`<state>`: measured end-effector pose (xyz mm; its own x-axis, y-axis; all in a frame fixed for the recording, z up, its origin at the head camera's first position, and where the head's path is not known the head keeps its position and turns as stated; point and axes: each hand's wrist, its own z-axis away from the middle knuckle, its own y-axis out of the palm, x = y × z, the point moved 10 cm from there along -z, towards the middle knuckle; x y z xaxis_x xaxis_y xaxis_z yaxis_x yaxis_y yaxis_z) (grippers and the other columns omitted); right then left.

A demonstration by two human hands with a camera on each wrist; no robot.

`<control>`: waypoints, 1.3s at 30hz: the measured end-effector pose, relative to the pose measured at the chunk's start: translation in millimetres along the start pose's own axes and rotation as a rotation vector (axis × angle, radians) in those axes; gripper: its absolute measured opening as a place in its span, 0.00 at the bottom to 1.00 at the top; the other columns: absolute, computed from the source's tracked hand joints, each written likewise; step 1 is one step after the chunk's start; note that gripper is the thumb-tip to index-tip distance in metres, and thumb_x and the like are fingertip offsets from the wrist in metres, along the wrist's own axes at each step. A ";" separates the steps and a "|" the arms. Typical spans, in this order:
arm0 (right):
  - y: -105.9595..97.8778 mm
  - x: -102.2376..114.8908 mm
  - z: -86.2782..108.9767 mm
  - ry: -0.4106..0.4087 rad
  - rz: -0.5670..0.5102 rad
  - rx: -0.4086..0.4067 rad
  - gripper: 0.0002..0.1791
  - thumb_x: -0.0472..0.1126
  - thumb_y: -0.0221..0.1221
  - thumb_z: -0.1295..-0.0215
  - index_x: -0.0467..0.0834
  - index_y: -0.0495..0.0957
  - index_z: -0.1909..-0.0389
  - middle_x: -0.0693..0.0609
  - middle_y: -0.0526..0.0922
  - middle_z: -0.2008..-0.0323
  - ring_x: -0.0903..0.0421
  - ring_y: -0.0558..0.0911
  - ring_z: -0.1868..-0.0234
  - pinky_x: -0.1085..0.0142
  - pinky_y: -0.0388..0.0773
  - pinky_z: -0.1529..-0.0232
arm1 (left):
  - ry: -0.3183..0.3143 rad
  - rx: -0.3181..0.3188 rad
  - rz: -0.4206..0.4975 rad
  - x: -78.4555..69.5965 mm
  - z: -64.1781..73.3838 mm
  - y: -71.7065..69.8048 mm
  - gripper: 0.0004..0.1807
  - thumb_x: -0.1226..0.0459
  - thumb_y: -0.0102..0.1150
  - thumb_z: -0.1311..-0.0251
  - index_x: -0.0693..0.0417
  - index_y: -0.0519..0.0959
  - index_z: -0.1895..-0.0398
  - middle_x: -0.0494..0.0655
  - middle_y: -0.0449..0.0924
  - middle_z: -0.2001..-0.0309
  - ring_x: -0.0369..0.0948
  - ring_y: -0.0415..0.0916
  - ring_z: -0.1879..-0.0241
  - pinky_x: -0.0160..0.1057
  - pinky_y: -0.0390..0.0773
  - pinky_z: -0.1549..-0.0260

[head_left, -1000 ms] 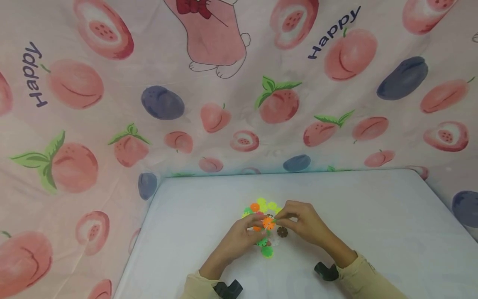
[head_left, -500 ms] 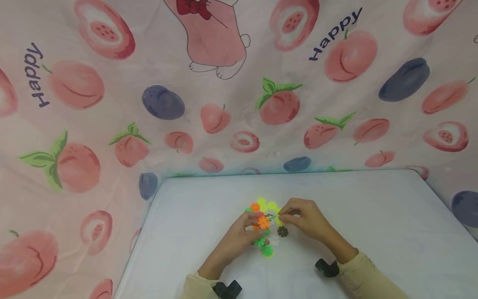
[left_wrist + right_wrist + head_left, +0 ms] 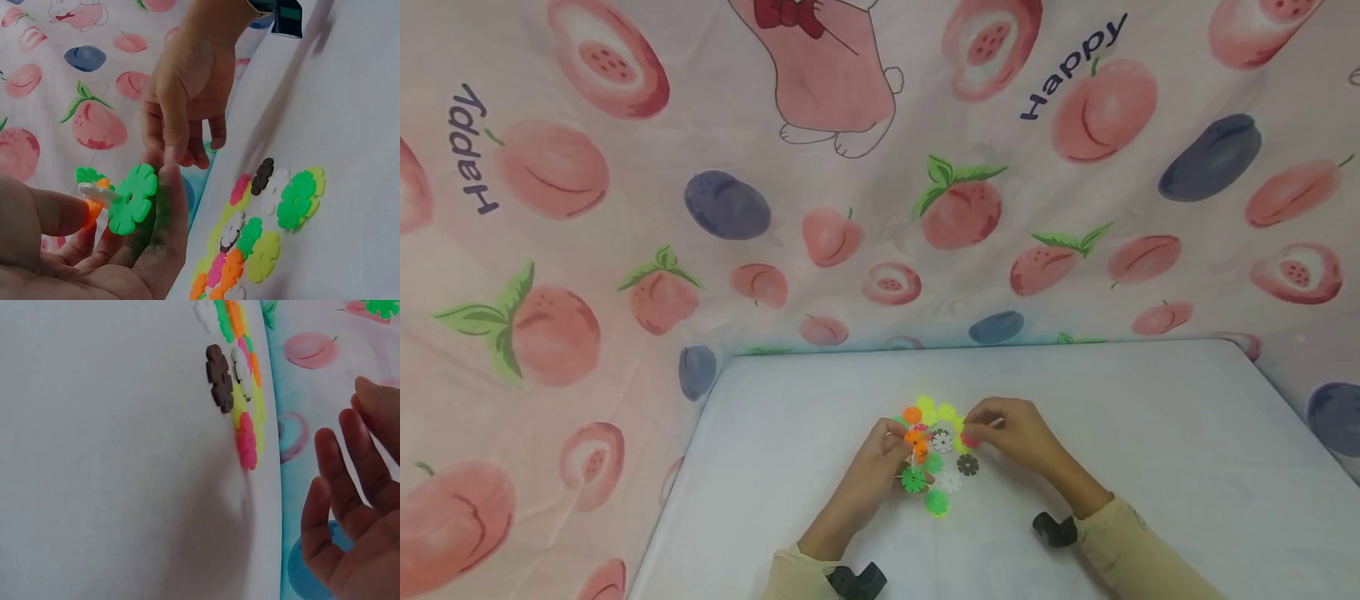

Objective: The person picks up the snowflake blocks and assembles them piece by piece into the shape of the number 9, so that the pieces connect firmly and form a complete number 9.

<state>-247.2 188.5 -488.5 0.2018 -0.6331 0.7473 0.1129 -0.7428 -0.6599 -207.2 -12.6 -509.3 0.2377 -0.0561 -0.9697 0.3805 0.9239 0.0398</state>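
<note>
My left hand (image 3: 868, 479) pinches a small cluster of interlocking snowflake discs, flower-shaped with notched rims. In the left wrist view, a green disc (image 3: 132, 200) faces out, a white disc (image 3: 98, 192) slots into it, and an orange disc (image 3: 95, 206) and a second green disc (image 3: 90, 175) sit behind. The left thumb presses the orange side. My right hand (image 3: 1017, 437) hovers to the right over the pile, thumb and index close together and the other fingers loosely extended; nothing shows between them. A pink disc (image 3: 248, 440) lies on the table below it.
Loose discs lie bunched on the white table (image 3: 1150, 467): a brown disc (image 3: 967, 464), a green disc (image 3: 936, 502), a yellow disc (image 3: 926, 407) and several others. Behind the table hangs a fruit-print cloth (image 3: 850, 192). Each wrist carries a black camera mount (image 3: 1055, 530).
My left hand has drawn left and turned the disc cluster, so its green disc now faces the head camera. The right hand has moved slightly right, away from the cluster, uncovering the pink disc.
</note>
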 end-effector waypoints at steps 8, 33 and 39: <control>10.3 -22.3 -7.1 0.042 0.071 0.009 0.05 0.44 0.72 0.40 0.52 0.87 0.64 0.59 0.88 0.64 0.58 0.84 0.59 0.56 0.83 0.53 | 0.023 0.024 -0.009 1.3 -0.9 -0.1 0.11 0.59 0.47 0.21 0.54 0.63 0.46 0.58 0.78 0.57 0.49 0.89 0.61 0.38 0.83 0.62; 23.6 -42.0 -15.4 0.161 0.204 0.110 0.12 0.38 0.76 0.48 0.50 0.86 0.63 0.57 0.84 0.66 0.57 0.76 0.63 0.61 0.77 0.58 | 0.017 -0.003 -0.099 2.6 -1.3 -4.5 0.10 0.59 0.51 0.24 0.55 0.67 0.49 0.64 0.84 0.51 0.45 0.86 0.58 0.37 0.78 0.64; 25.4 -43.7 -13.7 0.180 0.210 0.116 0.14 0.38 0.76 0.48 0.50 0.84 0.62 0.57 0.83 0.66 0.56 0.77 0.63 0.61 0.79 0.58 | 0.011 0.005 -0.089 4.9 -2.4 -3.7 0.11 0.59 0.51 0.24 0.55 0.67 0.49 0.60 0.85 0.53 0.44 0.86 0.60 0.36 0.77 0.64</control>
<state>-266.5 194.3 -536.8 0.0575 -0.8066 0.5883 0.1998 -0.5680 -0.7984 -209.6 -15.4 -514.7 0.1930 -0.1335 -0.9721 0.4038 0.9137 -0.0453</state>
